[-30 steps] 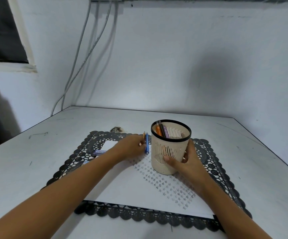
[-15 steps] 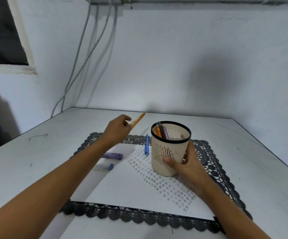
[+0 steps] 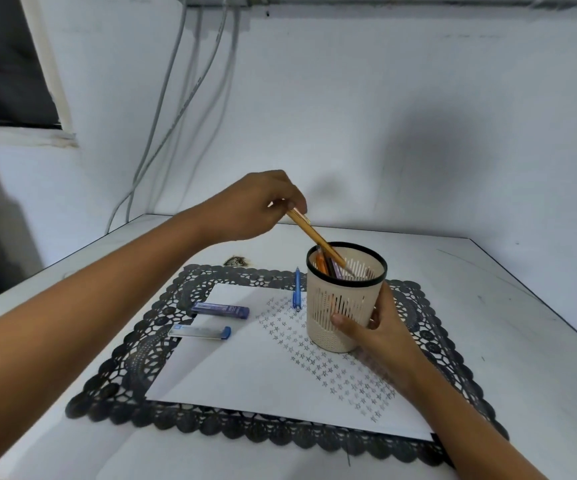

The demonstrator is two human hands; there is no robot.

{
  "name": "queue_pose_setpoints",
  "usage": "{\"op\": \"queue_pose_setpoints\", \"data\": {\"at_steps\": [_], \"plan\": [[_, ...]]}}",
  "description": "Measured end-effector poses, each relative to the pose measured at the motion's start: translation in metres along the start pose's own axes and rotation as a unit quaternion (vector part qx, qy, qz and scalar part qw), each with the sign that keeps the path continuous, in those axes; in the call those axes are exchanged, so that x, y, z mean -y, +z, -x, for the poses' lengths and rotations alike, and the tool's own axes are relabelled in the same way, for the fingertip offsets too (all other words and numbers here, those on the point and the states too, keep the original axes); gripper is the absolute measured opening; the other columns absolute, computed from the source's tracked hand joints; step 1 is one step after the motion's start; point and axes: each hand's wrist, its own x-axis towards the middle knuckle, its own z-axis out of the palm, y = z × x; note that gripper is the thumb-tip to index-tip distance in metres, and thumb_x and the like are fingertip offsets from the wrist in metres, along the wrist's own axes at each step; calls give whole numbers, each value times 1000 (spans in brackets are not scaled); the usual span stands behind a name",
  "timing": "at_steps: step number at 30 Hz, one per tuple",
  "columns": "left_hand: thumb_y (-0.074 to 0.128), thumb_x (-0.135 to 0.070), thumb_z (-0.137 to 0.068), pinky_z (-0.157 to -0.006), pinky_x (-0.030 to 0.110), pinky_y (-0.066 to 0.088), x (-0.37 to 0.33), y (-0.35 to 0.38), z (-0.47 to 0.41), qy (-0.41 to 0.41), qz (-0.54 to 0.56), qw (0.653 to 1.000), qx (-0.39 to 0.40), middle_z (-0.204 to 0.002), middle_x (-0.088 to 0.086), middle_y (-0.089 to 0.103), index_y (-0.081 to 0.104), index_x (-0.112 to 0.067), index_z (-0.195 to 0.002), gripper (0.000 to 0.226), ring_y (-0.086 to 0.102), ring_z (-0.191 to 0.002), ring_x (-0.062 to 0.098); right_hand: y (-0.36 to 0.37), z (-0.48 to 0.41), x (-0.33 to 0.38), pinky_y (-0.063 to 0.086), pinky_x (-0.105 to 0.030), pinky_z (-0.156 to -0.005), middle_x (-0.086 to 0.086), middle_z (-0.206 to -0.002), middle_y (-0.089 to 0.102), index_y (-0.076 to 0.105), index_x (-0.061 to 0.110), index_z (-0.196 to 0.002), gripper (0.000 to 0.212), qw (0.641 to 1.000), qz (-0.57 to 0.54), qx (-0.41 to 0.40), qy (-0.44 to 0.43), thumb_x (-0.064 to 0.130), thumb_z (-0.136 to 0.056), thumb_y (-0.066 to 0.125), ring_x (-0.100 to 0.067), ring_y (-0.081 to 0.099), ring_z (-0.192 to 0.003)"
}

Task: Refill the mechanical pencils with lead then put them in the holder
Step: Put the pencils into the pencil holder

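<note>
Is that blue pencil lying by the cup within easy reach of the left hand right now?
Probably yes: the blue pencil lies uncovered left of the cup, close to the left hand, which must first let go of the orange pencil.

Two slim forearms [image 3: 107, 306], bare as far as they show — smooth; left hand [image 3: 256, 206] and right hand [image 3: 380, 330] likewise bare.

Star-printed paper [image 3: 245, 375] on black lace mat [image 3: 134, 358]; grey cables [image 3: 181, 29] on wall [image 3: 384, 98].
</note>
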Motion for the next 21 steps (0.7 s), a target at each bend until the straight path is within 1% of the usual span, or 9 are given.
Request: {"op": "queue_pose_setpoints", "data": {"at_steps": [2,6,9,11,13,15,18,21], "plan": [[46,1,-89,-68,4,33,-6,4,-2,26,-14,999,31,-95,2,56,69,-15,-99,29,54,-83,14,0,0,0,53,-15,-57,7,-122,56,27,34,-138,94,1000,-1,0,3,33,-59,79,-5,54,-102],[45,1,-89,-71,7,34,-16,16,-6,56,-31,994,88,-95,0,52,68,-12,-101,29,53,-86,15,0,-1,-1,51,-12,-57,11,-118,57,28,33,-137,92,1000,6,-2,0,33,-60,78,1,53,-99],[46,-1,-90,-70,4,33,-22,23,-8,60,-42,987,141,-95,-3,50,67,-12,-106,29,49,-84,9,-1,-2,-2,52,-14,-59,10,-120,56,27,34,-138,94,1000,11,-2,2,35,-60,79,0,53,-100],[48,-5,-91,-73,8,36,-25,27,-11,56,-41,982,173,-97,-2,53,67,-15,-109,28,49,-84,7,-1,-2,-3,53,-15,-60,8,-123,56,27,34,-138,94,1000,6,-1,4,33,-60,79,-1,53,-102],[49,-10,-91,-79,17,40,-27,30,-13,45,-42,980,192,-100,-1,56,65,-17,-111,27,49,-84,6,-1,-2,-2,52,-14,-59,8,-122,56,26,34,-139,94,1000,4,0,3,32,-61,78,0,53,-101],[50,-12,-91,-80,17,39,-25,33,-15,36,-38,980,194,-99,-4,55,65,-19,-112,27,49,-84,5,-1,-1,-2,51,-13,-57,11,-120,56,26,34,-138,93,1000,4,1,2,32,-61,78,1,52,-101],[51,-15,-91,-74,10,36,-21,36,-15,16,-14,983,184,-98,-8,53,65,-20,-111,25,49,-85,3,-1,-1,-1,52,-14,-58,10,-120,56,26,35,-138,93,1000,2,2,3,32,-62,78,-1,54,-101],[50,-22,-93,-75,6,34,-15,40,-13,-17,24,988,155,-100,-8,55,65,-20,-112,24,51,-89,5,-1,-1,-1,52,-15,-57,10,-121,56,26,35,-138,92,1000,-3,2,4,31,-62,78,-2,54,-101]]}}
